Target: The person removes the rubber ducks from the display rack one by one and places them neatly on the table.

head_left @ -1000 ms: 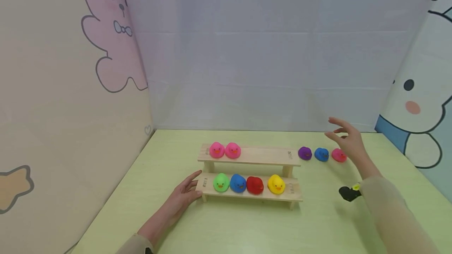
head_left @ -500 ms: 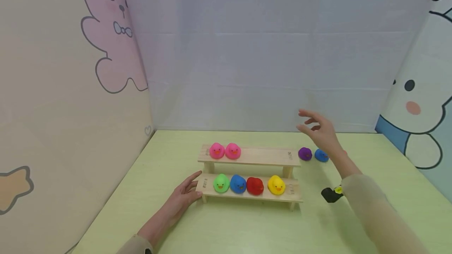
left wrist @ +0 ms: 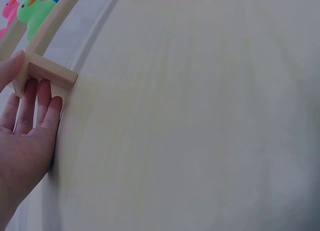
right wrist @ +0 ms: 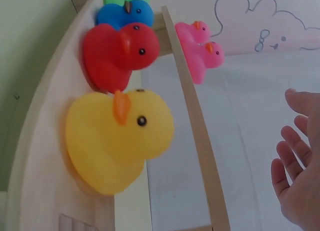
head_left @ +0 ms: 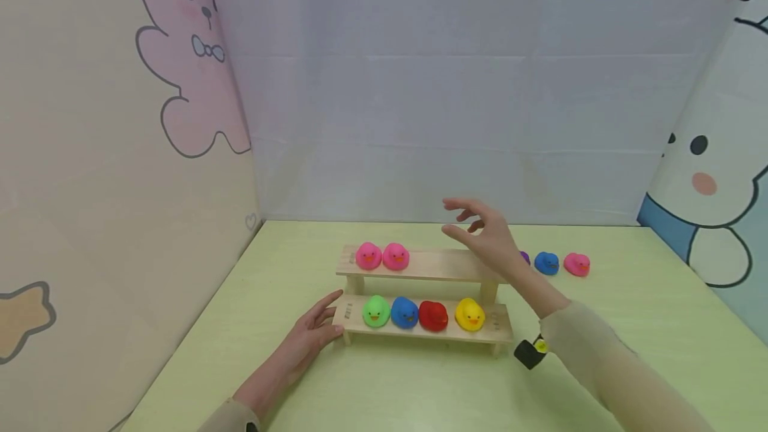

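A two-step wooden shelf (head_left: 420, 331) stands on the table. My left hand (head_left: 312, 329) holds its lower left end, thumb at the front corner and fingers behind; the left wrist view shows this hand (left wrist: 30, 126) at the wooden end piece (left wrist: 52, 71). On the lower step sit a green duck (head_left: 376, 312), a blue duck (head_left: 405, 313), a red duck (head_left: 433, 316) and a yellow duck (head_left: 470, 315). Two pink ducks (head_left: 396, 257) sit at the upper step's left. Above that step's right part, my right hand (head_left: 489, 235) hovers with fingers apart, nothing between them.
Right of the shelf, a purple duck (head_left: 525, 257), partly hidden by the right forearm, a blue duck (head_left: 547, 263) and a pink duck (head_left: 577, 265) stand in a row on the table (head_left: 648, 305). A pale curtain (head_left: 456, 99) hangs behind, with printed side panels left and right.
My right hand has moved left, from above the loose pink duck to above the upper step. My left hand and the ducks have stayed put.
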`<act>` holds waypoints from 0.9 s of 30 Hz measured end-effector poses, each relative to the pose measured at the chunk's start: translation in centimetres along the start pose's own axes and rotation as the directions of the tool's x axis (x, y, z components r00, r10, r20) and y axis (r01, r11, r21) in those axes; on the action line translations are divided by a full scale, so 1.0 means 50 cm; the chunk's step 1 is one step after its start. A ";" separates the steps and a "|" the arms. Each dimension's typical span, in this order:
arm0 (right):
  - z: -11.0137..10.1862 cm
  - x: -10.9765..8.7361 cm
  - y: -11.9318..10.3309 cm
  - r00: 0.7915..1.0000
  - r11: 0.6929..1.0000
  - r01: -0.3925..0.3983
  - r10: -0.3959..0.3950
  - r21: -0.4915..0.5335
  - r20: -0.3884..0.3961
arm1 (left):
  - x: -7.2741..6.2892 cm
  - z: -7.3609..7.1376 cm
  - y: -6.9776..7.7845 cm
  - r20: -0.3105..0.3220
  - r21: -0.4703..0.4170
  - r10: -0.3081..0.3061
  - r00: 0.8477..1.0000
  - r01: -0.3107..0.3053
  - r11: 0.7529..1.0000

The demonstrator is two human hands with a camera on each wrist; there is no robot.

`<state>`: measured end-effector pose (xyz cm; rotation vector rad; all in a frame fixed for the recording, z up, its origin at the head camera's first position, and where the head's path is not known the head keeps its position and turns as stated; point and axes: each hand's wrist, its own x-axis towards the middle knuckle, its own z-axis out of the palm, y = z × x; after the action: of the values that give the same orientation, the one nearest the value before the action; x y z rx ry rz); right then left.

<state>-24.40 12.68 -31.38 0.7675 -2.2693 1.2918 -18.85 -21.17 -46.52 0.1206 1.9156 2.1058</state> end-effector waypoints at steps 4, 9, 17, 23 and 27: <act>0.034 0.004 0.016 0.998 0.999 -0.005 0.002 0.040 0.060 | 0.002 -0.001 -0.002 0.003 -0.002 -0.003 1.000 0.003 1.000; 0.077 0.007 0.054 0.990 0.999 -0.023 0.017 0.043 0.139 | 0.004 -0.002 -0.003 0.002 0.000 -0.004 1.000 0.004 1.000; 0.116 -0.005 0.069 0.951 0.991 -0.083 0.047 0.104 0.306 | 0.003 0.002 -0.002 0.002 -0.008 0.001 1.000 -0.001 1.000; 0.121 -0.006 0.048 0.923 0.979 -0.137 0.070 0.153 0.378 | 0.001 0.003 -0.001 -0.006 -0.013 0.010 1.000 -0.011 1.000; 0.124 -0.003 0.039 0.917 0.976 -0.147 0.073 0.160 0.393 | 0.000 0.002 -0.002 -0.012 -0.005 0.010 1.000 -0.010 1.000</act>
<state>-26.06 8.10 -35.70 1.0526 -2.5516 1.5364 -18.83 -21.04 -46.60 0.1165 1.9205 2.1219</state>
